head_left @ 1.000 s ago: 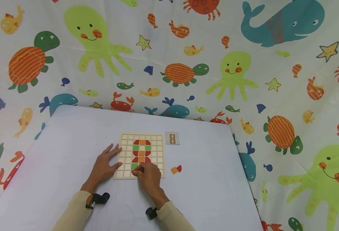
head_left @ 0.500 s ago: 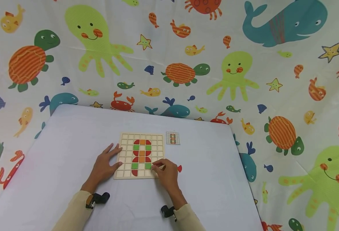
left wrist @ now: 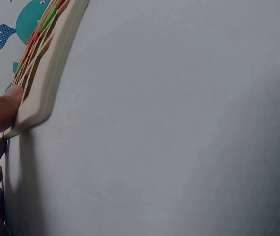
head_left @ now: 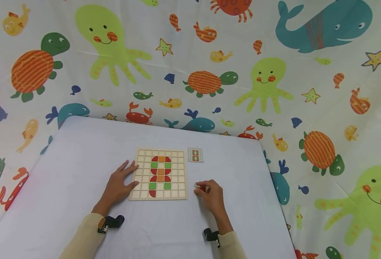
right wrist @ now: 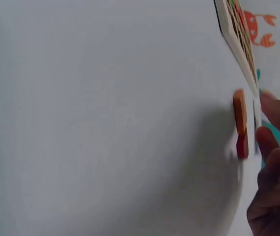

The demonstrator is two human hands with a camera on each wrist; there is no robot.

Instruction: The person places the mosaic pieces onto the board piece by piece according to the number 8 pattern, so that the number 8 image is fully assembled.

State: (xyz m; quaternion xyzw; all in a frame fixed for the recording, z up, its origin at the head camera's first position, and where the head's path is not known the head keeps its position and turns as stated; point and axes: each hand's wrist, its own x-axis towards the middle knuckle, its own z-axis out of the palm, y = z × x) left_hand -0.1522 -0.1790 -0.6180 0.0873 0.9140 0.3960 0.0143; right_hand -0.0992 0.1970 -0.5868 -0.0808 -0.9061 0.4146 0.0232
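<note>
A wooden grid board (head_left: 178, 172) lies on the table, with red, green and orange tiles set in its middle columns. My left hand (head_left: 118, 183) rests at the board's left edge, its fingers spread and touching the rim. In the left wrist view, the thumb (left wrist: 13, 93) touches the rim near a corner. To the right of the board, my right hand (head_left: 212, 196) hovers over two loose pieces, thumb and index finger apart. These are an orange square tile (right wrist: 239, 108) and a red rounded tile (right wrist: 242, 145); the hand partly hides them in the head view.
A small pattern card (head_left: 195, 155) with a similar coloured design lies beyond the board's right corner. The white table (head_left: 242, 172) is backed by a cloth (head_left: 184, 32) printed with sea animals. Each wrist wears a black camera (head_left: 211, 234).
My right hand has left the red tile at the board's lower row and moved right to the loose pieces. The left hand stays at the board's edge.
</note>
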